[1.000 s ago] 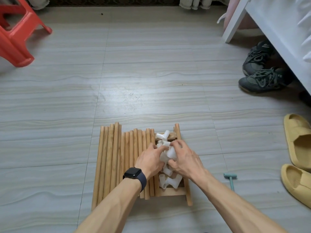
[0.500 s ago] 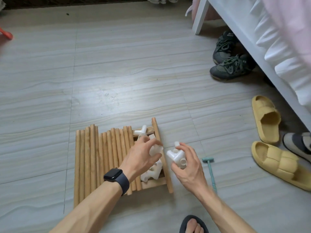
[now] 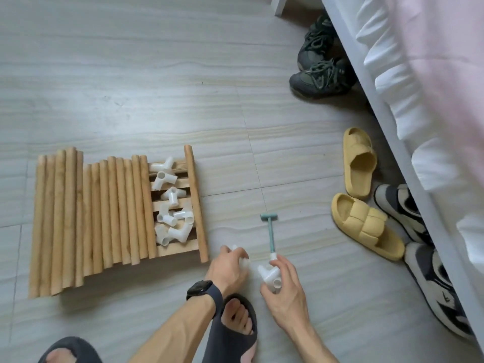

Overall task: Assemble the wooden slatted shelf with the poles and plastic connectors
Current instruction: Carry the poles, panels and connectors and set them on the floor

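Observation:
A wooden slatted shelf panel lies flat on the floor at left, with several wooden poles laid across it. Several white plastic connectors sit in a heap on its right part. My left hand, with a dark watch on the wrist, grips a white connector just right of the panel's near corner. My right hand holds another white connector low over the floor beside it.
A small teal mallet lies on the floor just beyond my right hand. Yellow slippers, sneakers and a white bed frame line the right side. My feet in dark slippers are at the bottom.
Both hands have left the heap on the panel, each carrying a connector, and moved right and toward me, down to the floor. The camera has swung right.

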`<act>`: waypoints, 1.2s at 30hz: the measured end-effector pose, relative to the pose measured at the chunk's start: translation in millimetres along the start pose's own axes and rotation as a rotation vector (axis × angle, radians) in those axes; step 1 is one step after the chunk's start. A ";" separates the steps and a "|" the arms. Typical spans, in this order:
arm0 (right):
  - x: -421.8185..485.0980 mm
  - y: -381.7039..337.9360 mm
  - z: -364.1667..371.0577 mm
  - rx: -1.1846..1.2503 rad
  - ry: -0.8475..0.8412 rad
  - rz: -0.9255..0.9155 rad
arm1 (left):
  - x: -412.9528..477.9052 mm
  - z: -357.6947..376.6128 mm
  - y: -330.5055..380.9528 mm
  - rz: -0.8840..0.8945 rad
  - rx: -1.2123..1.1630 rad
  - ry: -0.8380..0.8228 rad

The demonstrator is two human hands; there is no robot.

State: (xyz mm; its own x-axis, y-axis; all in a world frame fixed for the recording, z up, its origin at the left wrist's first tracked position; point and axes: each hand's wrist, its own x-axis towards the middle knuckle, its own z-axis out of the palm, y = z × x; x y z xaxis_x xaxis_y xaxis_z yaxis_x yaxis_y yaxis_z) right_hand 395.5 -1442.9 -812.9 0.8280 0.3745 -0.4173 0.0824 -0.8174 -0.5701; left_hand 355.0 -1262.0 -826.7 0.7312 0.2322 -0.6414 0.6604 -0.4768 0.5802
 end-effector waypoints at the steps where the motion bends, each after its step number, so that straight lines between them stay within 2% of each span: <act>1: 2.8 -2.3 0.5 -0.053 -0.035 -0.023 | 2.4 0.8 -2.3 -0.021 -0.017 0.025; 5: 23.1 -13.0 4.8 -0.196 -0.077 -0.138 | 13.7 -4.1 -1.9 -0.032 -0.036 0.085; 10: 47.4 -22.2 12.8 -0.280 -0.129 -0.165 | 20.4 -6.2 0.9 -0.043 -0.062 0.084; 14: 55.9 -21.2 9.9 -0.400 -0.128 -0.110 | 24.4 -1.9 2.1 -0.011 -0.142 0.080; 17: 59.3 -8.7 4.1 -0.422 -0.149 -0.103 | 26.2 2.7 7.5 0.028 -0.166 0.016; 22: 52.5 -3.6 -6.2 -0.415 -0.174 -0.087 | 14.2 -9.3 13.5 0.046 -0.087 -0.075; 26: 43.6 -12.8 -14.6 -0.409 -0.159 -0.063 | 4.0 -36.8 16.9 0.090 -0.010 -0.069; 30: 34.9 -23.2 -17.6 -0.340 -0.082 -0.163 | -5.1 -89.6 25.8 0.138 0.098 0.003; 36: 30.1 -92.0 -11.1 -0.258 -0.043 -0.332 | -38.2 -197.1 -7.5 0.101 0.236 0.268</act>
State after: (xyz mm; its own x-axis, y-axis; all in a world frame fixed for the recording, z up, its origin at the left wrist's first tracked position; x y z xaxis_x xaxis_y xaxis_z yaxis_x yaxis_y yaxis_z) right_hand 419.0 -1361.3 -765.2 0.7095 0.6496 -0.2732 0.4815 -0.7300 -0.4851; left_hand 355.8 -1100.2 -707.6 0.8303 0.3730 -0.4142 0.5477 -0.6839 0.4820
